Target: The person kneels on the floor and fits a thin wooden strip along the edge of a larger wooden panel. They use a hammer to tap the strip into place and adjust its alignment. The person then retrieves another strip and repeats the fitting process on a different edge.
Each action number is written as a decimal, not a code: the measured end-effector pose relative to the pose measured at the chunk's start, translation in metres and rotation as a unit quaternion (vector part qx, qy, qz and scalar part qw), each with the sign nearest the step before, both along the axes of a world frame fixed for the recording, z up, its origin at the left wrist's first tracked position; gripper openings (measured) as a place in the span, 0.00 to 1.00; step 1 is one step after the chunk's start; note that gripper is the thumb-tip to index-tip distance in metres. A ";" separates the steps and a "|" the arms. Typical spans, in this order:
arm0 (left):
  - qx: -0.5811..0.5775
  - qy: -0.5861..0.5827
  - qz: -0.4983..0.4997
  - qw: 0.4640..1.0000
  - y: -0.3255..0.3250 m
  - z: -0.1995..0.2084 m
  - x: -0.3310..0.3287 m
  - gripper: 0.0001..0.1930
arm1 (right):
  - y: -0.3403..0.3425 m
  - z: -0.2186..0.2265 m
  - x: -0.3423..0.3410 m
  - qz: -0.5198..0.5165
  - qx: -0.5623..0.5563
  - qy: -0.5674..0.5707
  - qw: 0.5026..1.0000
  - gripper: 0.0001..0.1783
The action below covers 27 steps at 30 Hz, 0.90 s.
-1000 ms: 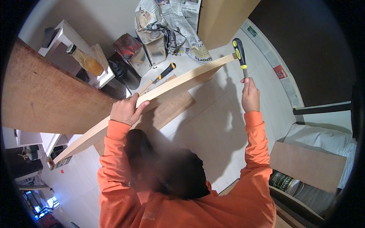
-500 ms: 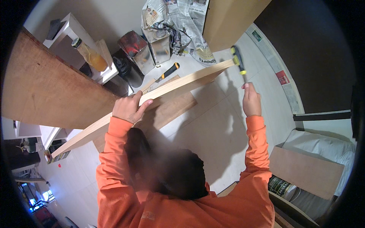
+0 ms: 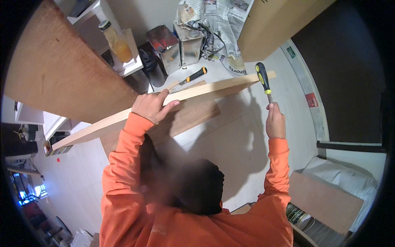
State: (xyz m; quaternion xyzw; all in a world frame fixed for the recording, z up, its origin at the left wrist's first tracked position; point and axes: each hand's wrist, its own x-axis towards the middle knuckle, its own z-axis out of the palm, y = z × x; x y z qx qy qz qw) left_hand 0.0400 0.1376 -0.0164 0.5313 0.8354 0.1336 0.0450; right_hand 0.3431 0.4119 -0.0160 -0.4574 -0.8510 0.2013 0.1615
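A long pale wooden board stands on edge, running slantwise from lower left to upper right. Over its top edge my left hand is closed, the thumb lying along the near face. My right hand grips the metal shank of a tool with a black-and-yellow handle. That handle points away from me and overlaps the board near its right end; whether they touch I cannot tell. The tool's tip is hidden in my fist. Beyond the board lies a black-and-orange-handled blade tool, possibly a small saw.
A big brown panel rises at the left, beside a white shelf with a glass bottle. Metal cans, a dark tumbler and crumpled newspaper stand at the back. Flat wood lies under the board; another piece is at right.
The view has shifted, so the scene sits further right and lower. Relative to the board's right end, the tool handle has moved left and now overlaps the board. My left hand keeps its hold.
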 end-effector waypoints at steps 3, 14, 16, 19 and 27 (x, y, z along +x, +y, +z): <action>-0.010 -0.012 0.004 1.000 0.000 0.001 -0.002 0.32 | -0.004 -0.002 -0.001 0.010 -0.009 -0.020 1.000 0.18; -0.014 -0.070 -0.049 0.996 -0.018 -0.005 -0.028 0.28 | -0.003 -0.008 -0.007 -0.018 0.014 0.018 1.000 0.17; -0.042 -0.085 -0.052 0.994 -0.036 -0.005 -0.041 0.27 | 0.009 -0.015 -0.005 -0.005 0.050 0.067 0.996 0.19; -0.117 -0.093 -0.006 0.989 -0.083 0.001 -0.064 0.25 | 0.031 -0.029 -0.002 -0.014 -0.032 0.052 0.998 0.18; -0.121 -0.102 0.135 0.978 -0.228 0.013 -0.103 0.22 | 0.069 -0.036 -0.025 -0.018 0.110 -0.038 0.993 0.16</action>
